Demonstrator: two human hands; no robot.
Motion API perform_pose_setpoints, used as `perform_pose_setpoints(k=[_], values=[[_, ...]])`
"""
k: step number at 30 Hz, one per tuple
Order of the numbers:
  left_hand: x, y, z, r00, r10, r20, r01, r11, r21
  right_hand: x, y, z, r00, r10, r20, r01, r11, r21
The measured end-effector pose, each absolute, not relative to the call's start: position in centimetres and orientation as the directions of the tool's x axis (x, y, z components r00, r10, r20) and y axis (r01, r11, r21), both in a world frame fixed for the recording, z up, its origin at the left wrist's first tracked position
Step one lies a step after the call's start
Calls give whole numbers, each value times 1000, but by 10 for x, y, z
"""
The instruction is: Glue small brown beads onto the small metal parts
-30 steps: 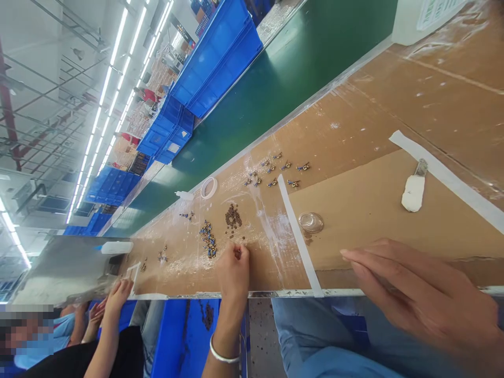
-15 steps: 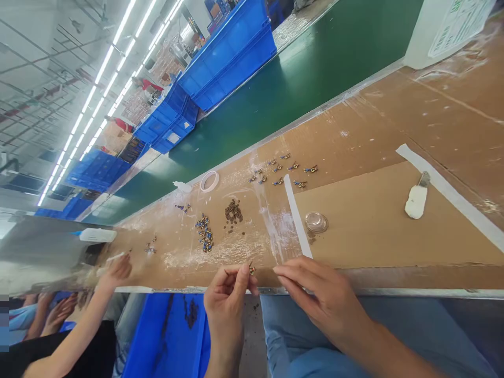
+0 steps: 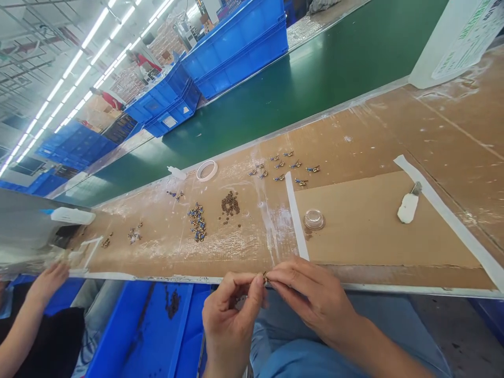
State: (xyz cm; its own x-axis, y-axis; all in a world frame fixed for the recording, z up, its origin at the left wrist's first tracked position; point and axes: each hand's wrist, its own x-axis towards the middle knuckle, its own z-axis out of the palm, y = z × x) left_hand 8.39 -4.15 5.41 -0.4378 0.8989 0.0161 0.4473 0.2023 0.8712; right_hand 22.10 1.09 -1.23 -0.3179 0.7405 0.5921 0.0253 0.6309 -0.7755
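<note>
The left hand (image 3: 234, 315) and right hand (image 3: 315, 289) together pinch a tiny, mostly hidden piece (image 3: 265, 280) at the near edge of the table (image 3: 354, 152); I can't read the green-printed label (image 3: 466, 44) on that whitish jug (image 3: 427, 65).

And the left hand (image 3: 232, 315) has come away from beside the dark bits (image 3: 230, 205), back to the near edge of the tabletop (image 3: 236, 249)! In from the right swings the right hand (image 3: 311, 294), the gap now gone, both sets of fingertips meeting at one small piece (image 3: 265, 280). Far left, the co-worker's hand (image 3: 51, 277) has slipped left past the white tape (image 3: 93, 252).
</note>
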Motion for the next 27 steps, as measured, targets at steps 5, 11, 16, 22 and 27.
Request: perform_pose_setpoints(k=[5, 11, 16, 22, 27], values=[[86, -43, 56, -369, 926, 83, 571, 155, 806, 228, 10, -11, -301, 723, 622, 29, 659, -752], [86, -42, 61, -247, 963, 110, 627, 72, 776, 228, 9, -10, -283, 723, 630, 30, 663, -748], [83, -45, 54, -261, 956, 135, 539, 28, 842, 230, 8, -5, -239, 735, 635, 100, 669, -737], [60, -5, 31, -313, 947, 77, 429, 68, 901, 274, 4, -5, -206, 727, 655, 350, 680, -644], [52, 89, 23, -208, 978, 6, 527, 107, 843, 316, 22, -17, -11, 799, 602, 643, 466, -607]])
